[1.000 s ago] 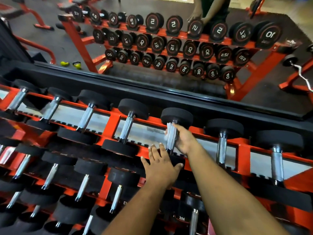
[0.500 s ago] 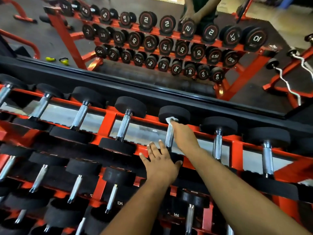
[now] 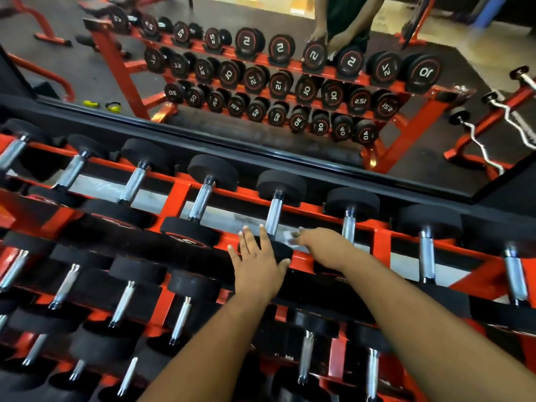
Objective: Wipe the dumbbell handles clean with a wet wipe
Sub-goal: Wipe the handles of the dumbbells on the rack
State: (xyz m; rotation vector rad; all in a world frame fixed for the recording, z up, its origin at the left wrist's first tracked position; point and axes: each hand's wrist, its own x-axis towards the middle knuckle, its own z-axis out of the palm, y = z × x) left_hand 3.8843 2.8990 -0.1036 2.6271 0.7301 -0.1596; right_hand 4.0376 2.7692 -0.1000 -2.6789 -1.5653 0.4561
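A black dumbbell with a chrome handle point(image 3: 274, 216) lies on the top tier of the red rack point(image 3: 181, 195). My left hand point(image 3: 259, 264) rests flat, fingers spread, on the dumbbell's near head. Just right of the handle's lower end, my right hand point(image 3: 322, 245) pinches a crumpled white wet wipe point(image 3: 289, 238); hand and wipe are motion-blurred and off the handle. Another dumbbell's handle point(image 3: 348, 227) stands just beyond the right hand.
Several more dumbbells fill the top tier on both sides and the lower tiers point(image 3: 179, 317). A wall mirror point(image 3: 261, 82) behind the rack reflects it and a person. Curl bars on a red stand point(image 3: 490, 146) show in the mirror at the right.
My right hand with the wipe has slid down the chrome handle and come off it to the right, leaving the handle bare. The left hand stays on the near head.
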